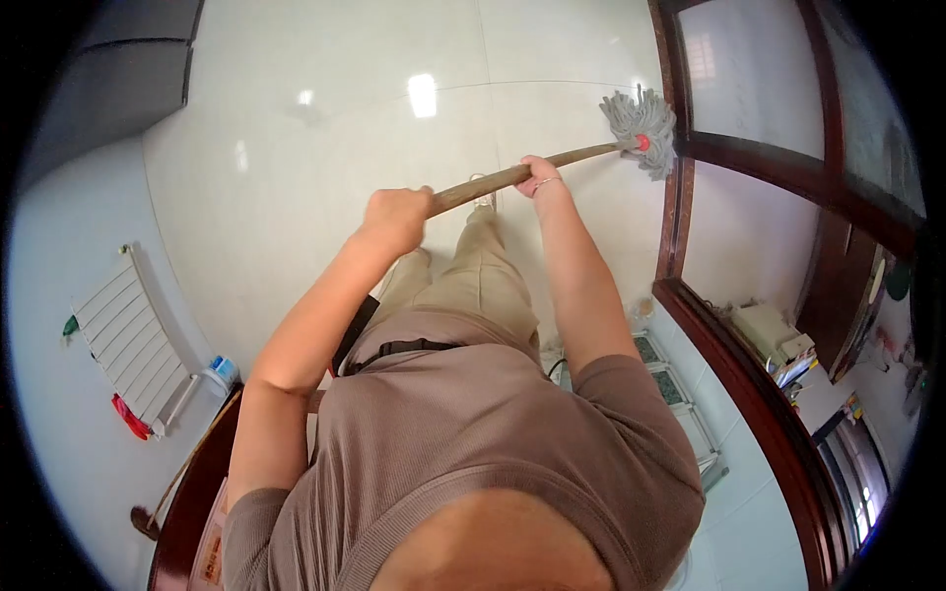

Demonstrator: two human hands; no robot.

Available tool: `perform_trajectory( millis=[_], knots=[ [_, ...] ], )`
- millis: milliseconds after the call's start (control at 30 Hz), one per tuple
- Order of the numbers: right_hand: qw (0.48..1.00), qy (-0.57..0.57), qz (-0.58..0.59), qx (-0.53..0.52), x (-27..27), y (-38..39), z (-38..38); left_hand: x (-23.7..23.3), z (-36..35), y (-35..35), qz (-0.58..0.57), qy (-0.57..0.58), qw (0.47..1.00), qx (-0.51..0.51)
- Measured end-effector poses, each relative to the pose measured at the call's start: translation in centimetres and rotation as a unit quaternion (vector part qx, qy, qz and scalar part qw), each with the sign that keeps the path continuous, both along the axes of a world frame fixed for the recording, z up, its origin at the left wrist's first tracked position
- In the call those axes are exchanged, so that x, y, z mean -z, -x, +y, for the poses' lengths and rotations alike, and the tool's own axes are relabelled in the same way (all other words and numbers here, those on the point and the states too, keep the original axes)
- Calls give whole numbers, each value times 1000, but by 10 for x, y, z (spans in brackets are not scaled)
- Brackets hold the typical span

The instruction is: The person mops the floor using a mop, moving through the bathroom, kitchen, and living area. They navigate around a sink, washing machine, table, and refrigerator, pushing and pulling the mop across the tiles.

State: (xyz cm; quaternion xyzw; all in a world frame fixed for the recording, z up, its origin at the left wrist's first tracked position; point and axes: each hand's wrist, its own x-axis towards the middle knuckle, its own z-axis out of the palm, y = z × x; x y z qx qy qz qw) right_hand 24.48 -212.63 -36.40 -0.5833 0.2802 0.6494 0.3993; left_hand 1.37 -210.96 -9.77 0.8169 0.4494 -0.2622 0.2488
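A mop with a wooden handle runs from in front of my body toward the upper right. My left hand is closed in a fist around the handle's near end. Farther along the shaft, my right hand wraps it, with a thin bracelet at the wrist. The grey string mop head has a red centre and rests on the floor, against or very near the brown door frame. My feet stand below the handle, partly hidden.
Pale, shiny floor tiles spread ahead. A brown-framed glass door borders the right side. On the left are a white radiator, a blue-and-white container and a dark cabinet. A metal rack stands beside me on the right.
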Motion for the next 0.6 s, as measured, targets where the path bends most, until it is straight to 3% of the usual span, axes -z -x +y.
perform_trajectory(
  millis=[100, 200, 333, 400, 467, 533, 600],
  knots=[
    [999, 14, 49, -13, 2, 62, -2, -10, -10, 59, 23, -18, 999, -38],
    [993, 0, 91, -80, -36, 137, -5, -20, -33, 134, 29, -47, 994, -90],
    [947, 22, 195, -253, -60, 270, -27, -58, -96, 251, 64, -65, 973, -212],
    [896, 17, 227, -381, -68, 351, -63, -87, -154, 304, 77, -82, 945, -306],
    [894, 65, 313, -314, -79, 391, -82, -104, -182, 329, 116, -86, 932, -332],
    [834, 109, 361, -402, -58, 446, -123, -129, -227, 342, 162, -90, 911, -368],
    [727, 127, 332, -588, -86, 503, -170, -157, -298, 349, 220, -66, 868, -441]
  ],
)
